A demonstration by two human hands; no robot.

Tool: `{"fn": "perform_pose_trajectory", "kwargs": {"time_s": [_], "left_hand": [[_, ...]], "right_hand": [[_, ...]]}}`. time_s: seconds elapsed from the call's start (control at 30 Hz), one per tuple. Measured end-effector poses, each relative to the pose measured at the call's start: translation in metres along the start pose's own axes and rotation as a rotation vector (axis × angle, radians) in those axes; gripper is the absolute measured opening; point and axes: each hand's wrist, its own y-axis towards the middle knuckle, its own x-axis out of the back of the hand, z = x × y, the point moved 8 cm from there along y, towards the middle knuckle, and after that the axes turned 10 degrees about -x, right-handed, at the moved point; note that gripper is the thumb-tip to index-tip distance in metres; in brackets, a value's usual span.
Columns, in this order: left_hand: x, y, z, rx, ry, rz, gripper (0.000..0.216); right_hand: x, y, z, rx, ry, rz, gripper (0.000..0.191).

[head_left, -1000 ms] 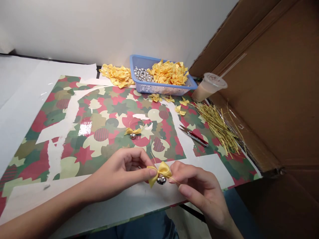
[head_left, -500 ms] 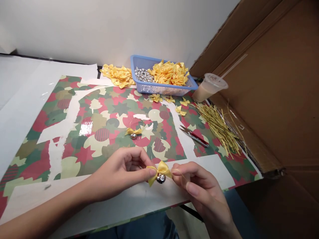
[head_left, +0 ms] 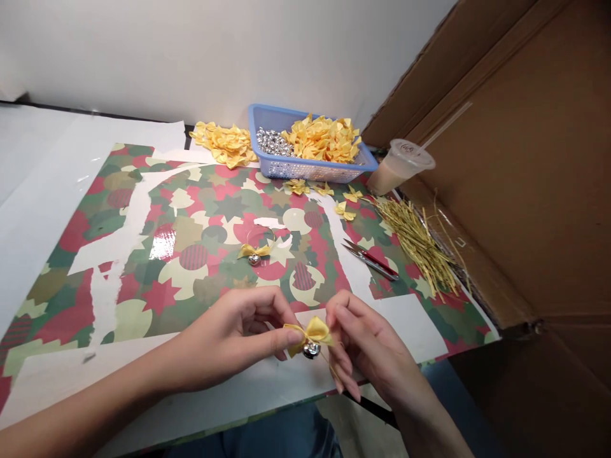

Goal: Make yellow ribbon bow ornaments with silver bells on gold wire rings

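Observation:
My left hand (head_left: 252,327) pinches the left side of a yellow ribbon bow (head_left: 316,329) between thumb and fingers. A round silver jingle bell (head_left: 311,350) hangs under the bow's middle. Close against the bow's right side, my right hand (head_left: 365,340) has its thumb and index finger pressed together. A thin gold cord (head_left: 328,366) slants from beside the bell down to the right hand's lower fingers; where it runs between them is hidden. Farther up the table lies another bow with a bell (head_left: 254,256) and a loop of cord.
A blue basket (head_left: 315,170) at the back holds silver bells and yellow bows. More bows (head_left: 226,145) are heaped left of it. On the right are red-handled snips (head_left: 371,259), a bundle of gold cords (head_left: 420,245) and a lidded drink cup (head_left: 400,166). Cardboard (head_left: 525,159) stands at right.
My right hand's thumb has moved up to meet its index finger, while its lower fingers have spread downward. The bow and bell have shifted slightly right and down in my left hand.

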Motion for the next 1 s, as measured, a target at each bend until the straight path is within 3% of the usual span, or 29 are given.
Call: {"fn": "perform_pose_trajectory", "kwargs": {"time_s": [0.17, 0.27, 0.33, 0.53, 0.67, 0.77, 1.0], "left_hand": [[-0.003, 0.001, -0.004, -0.005, -0.079, 0.016, 0.012], [-0.004, 0.0, -0.002, 0.01, -0.114, 0.022, 0.012], [-0.004, 0.0, 0.0, 0.023, -0.124, 0.026, 0.012], [-0.001, 0.001, 0.0, 0.01, -0.144, -0.005, 0.012], [0.005, 0.001, -0.001, -0.014, -0.135, -0.067, 0.012], [0.007, 0.001, -0.001, -0.024, -0.129, -0.09, 0.012], [0.005, 0.002, -0.003, -0.022, -0.151, -0.079, 0.012]], "right_hand": [[-0.006, 0.0, 0.016, 0.085, -0.32, 0.071, 0.025], [-0.005, 0.002, 0.023, 0.094, -0.469, 0.028, 0.024], [-0.004, 0.003, 0.024, 0.058, -0.485, 0.029, 0.026], [-0.009, 0.002, 0.015, -0.077, -0.406, 0.208, 0.034], [-0.004, 0.0, 0.031, 0.125, -0.491, 0.048, 0.015], [-0.002, -0.001, 0.035, 0.196, -0.548, -0.089, 0.014], [-0.004, -0.001, 0.036, 0.293, -0.552, -0.186, 0.019]]}}
